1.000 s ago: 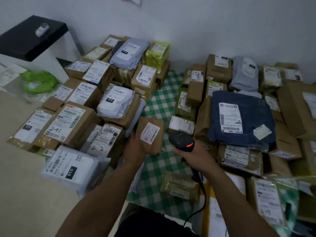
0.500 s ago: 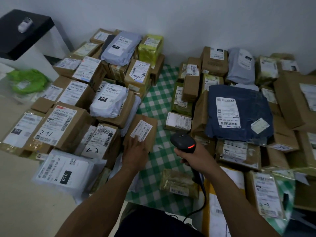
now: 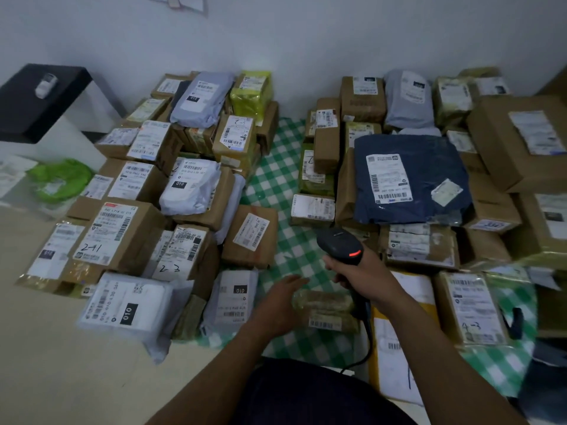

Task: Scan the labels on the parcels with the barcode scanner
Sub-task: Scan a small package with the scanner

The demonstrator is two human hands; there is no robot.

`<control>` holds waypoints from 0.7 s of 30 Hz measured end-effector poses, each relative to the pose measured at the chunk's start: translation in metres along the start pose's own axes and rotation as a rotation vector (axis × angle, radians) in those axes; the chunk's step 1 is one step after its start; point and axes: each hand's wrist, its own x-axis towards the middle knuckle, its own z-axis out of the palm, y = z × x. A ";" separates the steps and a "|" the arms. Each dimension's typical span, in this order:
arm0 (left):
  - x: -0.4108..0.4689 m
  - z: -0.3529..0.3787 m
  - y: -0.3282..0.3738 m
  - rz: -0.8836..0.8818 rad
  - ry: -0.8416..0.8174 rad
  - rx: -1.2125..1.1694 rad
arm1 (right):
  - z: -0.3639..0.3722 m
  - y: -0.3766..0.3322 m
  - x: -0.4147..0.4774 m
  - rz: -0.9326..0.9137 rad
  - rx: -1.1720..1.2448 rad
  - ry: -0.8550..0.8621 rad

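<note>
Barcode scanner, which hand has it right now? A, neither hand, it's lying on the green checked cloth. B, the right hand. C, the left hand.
B: the right hand holds the barcode scanner by its handle above the green checked cloth, while the left hand is open next to a small tape-wrapped parcel.

Both forearms (image 3: 214, 372) run bare from wrist to the lower edge of the view. The left hand (image 3: 277, 305) and right hand (image 3: 365, 277) are bare too, the fingers (image 3: 296, 280) uncovered. Between the arms, a dark garment (image 3: 306, 394), near black, covers the person's body; its surface looks plain and matte, and the dim light hides any finer pattern
</note>
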 end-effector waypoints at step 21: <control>-0.063 -0.007 0.012 -0.181 0.352 -0.542 | 0.001 0.015 -0.026 -0.116 0.137 0.131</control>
